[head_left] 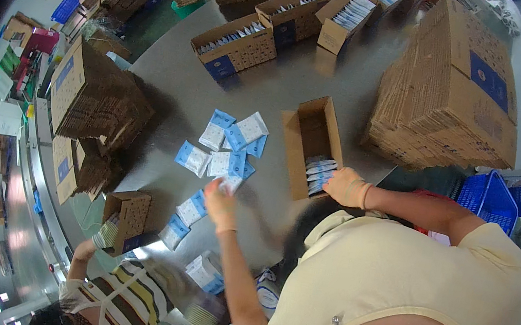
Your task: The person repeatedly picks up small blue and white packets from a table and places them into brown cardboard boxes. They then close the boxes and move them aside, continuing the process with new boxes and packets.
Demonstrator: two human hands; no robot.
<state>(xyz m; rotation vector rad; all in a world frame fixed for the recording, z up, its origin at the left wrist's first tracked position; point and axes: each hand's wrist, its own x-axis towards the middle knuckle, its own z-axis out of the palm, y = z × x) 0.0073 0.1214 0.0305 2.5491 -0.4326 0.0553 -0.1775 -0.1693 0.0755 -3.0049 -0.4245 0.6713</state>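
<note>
Just left of the middle, my left hand [220,205] reaches over a loose group of blue-and-white packets [193,159]. Its fingertips are smeared and close to one packet [230,181]; whether they grip it is unclear. In a thin, pale glove, my right hand [347,187] curls its fingers over the near right rim of an open cardboard box [296,144]. Several packets [319,174] stand in a row at the near end of that box, beside my right fingers. The box's far part shows bare cardboard.
Filled boxes [235,48] line the table's far side. Flattened cartons [448,90] are stacked high at right, with another stack [99,98] at left. A co-worker's gloved hand [105,235] is at a small box [127,216]. Blue baskets [488,199] stand at right.
</note>
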